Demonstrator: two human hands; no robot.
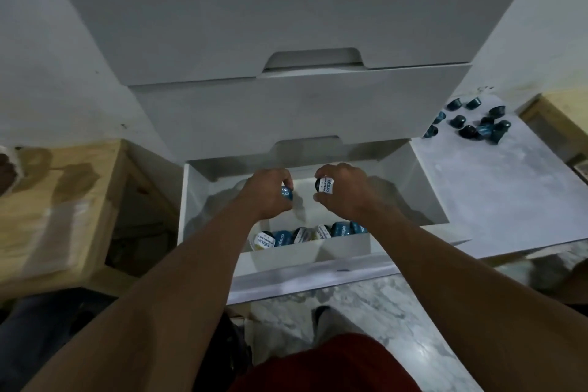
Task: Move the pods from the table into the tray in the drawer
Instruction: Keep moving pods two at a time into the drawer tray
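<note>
Both my hands hover over the open bottom drawer (426,197). My left hand (270,192) grips a blue-lidded pod (286,193). My right hand (345,192) grips a dark pod with a white label (324,185). Below them, a white tray (343,247) at the drawer's front holds a row of several pods (313,234), blue and white lids showing. Several dark blue pods (474,124) lie scattered on the marbled table (496,194) to the right. My forearms hide part of the tray.
Two closed white drawers (286,111) stack above the open one. A wooden crate-like stand (63,207) sits at left, another wooden piece (553,124) at far right. Marble floor (350,302) lies below the drawer front.
</note>
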